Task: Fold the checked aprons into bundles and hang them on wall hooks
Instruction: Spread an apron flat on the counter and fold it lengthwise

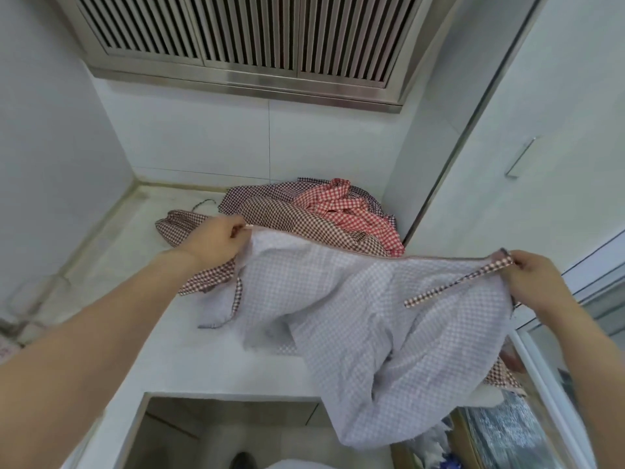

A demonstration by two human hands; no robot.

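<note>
My arms reach forward over the white counter (162, 360), each hand gripping one top corner of an apron (355, 309) so that its upper hem runs taut between them. My left hand (216, 240) is raised above the counter's middle, fingers (236, 228) curled and pinching the hem at the left corner, knuckles turned up. My right hand (534, 282) is out past the counter's right edge, fingers curled round the right corner and pinching the checked strap (460, 282) along with the cloth. The apron shows me its pale inner side, hanging slack in the middle. Its left part lies on the counter; its lower part spills over the counter's front edge and hangs there. A second strap (238, 294) dangles below my left hand.

At the counter's back right corner, against the wall, lies a heap of more aprons: a brown checked one (291, 218) in front, a red checked one (341, 204) on top to the right, a darker one (243, 194) behind. The heap's near edge sits just behind the hem I hold.

Above the back wall hangs a slatted steel vent (243, 38). Under the counter's front edge is an open recess (220, 431); what it contains I cannot tell.
</note>
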